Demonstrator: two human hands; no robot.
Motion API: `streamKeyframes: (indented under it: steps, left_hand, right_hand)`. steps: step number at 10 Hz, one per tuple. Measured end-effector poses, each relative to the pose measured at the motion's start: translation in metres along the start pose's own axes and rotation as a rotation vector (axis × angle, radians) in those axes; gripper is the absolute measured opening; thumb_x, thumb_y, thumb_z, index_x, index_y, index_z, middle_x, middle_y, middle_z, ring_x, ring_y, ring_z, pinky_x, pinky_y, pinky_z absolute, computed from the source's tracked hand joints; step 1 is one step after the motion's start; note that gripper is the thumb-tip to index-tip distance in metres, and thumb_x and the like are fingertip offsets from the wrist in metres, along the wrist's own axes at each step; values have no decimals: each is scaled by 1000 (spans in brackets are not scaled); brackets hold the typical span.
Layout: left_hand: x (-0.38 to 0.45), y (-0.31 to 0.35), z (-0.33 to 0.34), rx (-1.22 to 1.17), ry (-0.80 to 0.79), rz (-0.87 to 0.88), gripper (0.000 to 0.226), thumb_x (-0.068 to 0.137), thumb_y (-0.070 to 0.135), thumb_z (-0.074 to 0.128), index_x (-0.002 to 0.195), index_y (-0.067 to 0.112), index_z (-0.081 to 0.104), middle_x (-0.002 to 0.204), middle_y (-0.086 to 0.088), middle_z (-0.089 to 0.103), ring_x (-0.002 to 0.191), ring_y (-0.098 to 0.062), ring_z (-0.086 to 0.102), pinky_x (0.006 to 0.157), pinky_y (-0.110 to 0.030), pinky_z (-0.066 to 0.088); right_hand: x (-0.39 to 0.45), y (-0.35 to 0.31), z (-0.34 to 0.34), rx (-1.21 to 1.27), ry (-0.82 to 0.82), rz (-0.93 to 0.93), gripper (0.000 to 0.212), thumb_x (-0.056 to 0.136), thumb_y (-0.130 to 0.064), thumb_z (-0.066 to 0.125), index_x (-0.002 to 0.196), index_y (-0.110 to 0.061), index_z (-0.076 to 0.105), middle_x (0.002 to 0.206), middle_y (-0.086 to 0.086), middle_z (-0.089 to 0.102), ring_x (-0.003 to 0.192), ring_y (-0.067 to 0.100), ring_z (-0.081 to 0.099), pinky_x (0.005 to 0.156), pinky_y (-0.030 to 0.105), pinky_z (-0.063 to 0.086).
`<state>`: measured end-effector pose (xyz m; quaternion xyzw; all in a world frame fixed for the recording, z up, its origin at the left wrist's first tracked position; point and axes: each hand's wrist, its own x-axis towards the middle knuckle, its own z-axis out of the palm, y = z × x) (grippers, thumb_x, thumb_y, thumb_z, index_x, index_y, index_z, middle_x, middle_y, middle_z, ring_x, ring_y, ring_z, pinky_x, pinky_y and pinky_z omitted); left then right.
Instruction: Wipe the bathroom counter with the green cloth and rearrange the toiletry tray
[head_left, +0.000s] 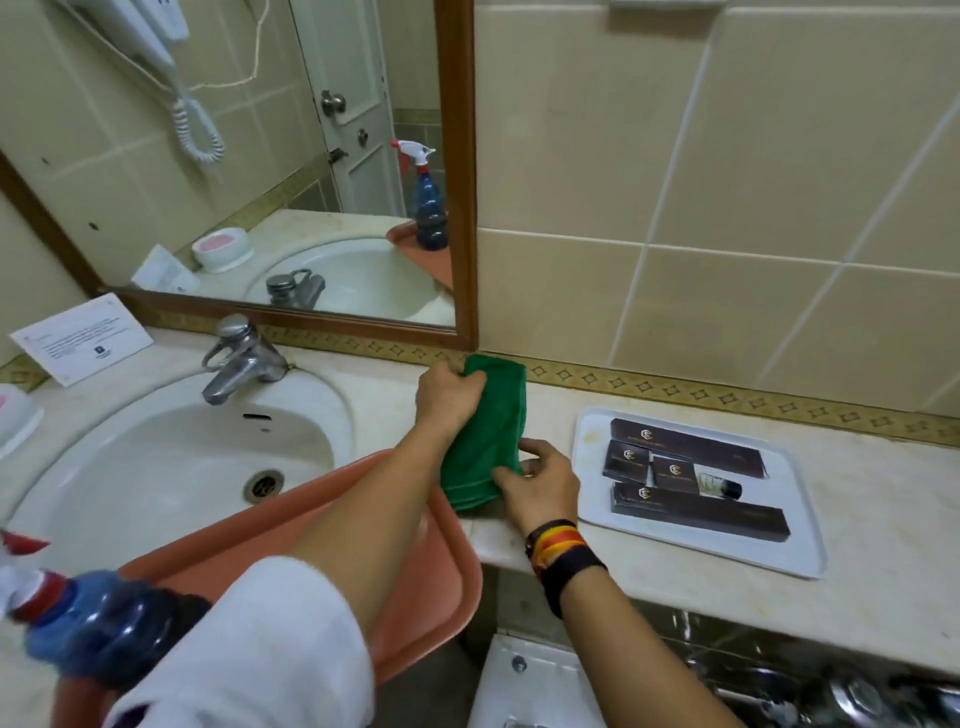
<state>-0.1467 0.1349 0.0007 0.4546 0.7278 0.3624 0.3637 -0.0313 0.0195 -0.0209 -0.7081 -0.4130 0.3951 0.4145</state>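
Observation:
A folded green cloth (488, 436) lies on the pale marble counter (883, 493) between the sink and the tray. My left hand (447, 397) grips its far end near the wall. My right hand (540, 480) pinches its near edge with thumb and fingers. To the right sits a white toiletry tray (802, 551) with several dark brown boxes (685, 449) and a small bottle (719, 486) lying among them.
A white sink (171, 457) with a chrome tap (239, 358) is at left. A salmon plastic tray (415, 587) holding a blue spray bottle (98, 623) overlaps the sink's front. A card (78, 338) leans below the mirror. A toilet tank (524, 680) stands under the counter.

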Motion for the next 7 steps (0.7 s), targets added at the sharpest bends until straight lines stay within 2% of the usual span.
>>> streamKeyframes:
  steps: [1,2,3,4,5,6,7]
  left_hand:
    - [-29,-13,-55,-83,92,-13,30,82,35,65,103,16,74,103,-7,76,97,-29,71,89,-40,59]
    - [-59,-41,-98,-91,117,-95,14,83,26,66,90,16,72,100,-12,76,97,-33,71,90,-43,59]
    - [-82,-76,-118,-34,138,-179,14,85,14,67,95,7,73,99,-16,76,98,-36,71,88,-42,59]
    - [-91,-104,-117,-63,132,-222,14,86,9,66,97,4,71,96,-16,75,95,-37,71,86,-44,58]
    - [-102,-110,-111,101,125,-177,28,89,16,62,115,7,69,114,-18,74,102,-34,69,93,-41,56]
    - [-119,-106,-102,360,184,35,48,95,28,56,137,6,54,137,-19,61,122,-37,61,105,-49,51]
    - [-140,-76,-98,563,265,388,58,103,33,47,154,9,37,158,-17,42,145,-35,42,120,-51,35]
  right_hand:
    - [-25,-10,-18,51,-158,-40,40,78,-11,80,117,-15,72,83,-2,66,72,22,71,64,35,63]
    - [-57,-18,-17,-67,-268,-94,33,75,-13,83,107,-15,74,85,-3,66,74,21,70,67,32,61]
    - [-83,-10,0,-260,-288,-152,31,73,-17,82,103,-17,75,94,2,71,88,20,68,79,28,56]
    - [-95,4,16,-352,-279,-186,27,76,-15,75,103,-18,75,102,4,74,97,25,70,86,32,57]
    - [-100,9,15,-542,-293,-251,28,81,-21,72,108,-15,73,110,10,73,103,31,68,89,35,56]
    - [-110,11,-2,-691,-276,-364,34,90,-35,63,116,-14,67,115,11,63,107,33,63,89,38,53]
    - [-119,0,-28,-633,-174,-520,42,95,-37,51,129,-14,60,139,13,53,130,34,50,108,42,43]
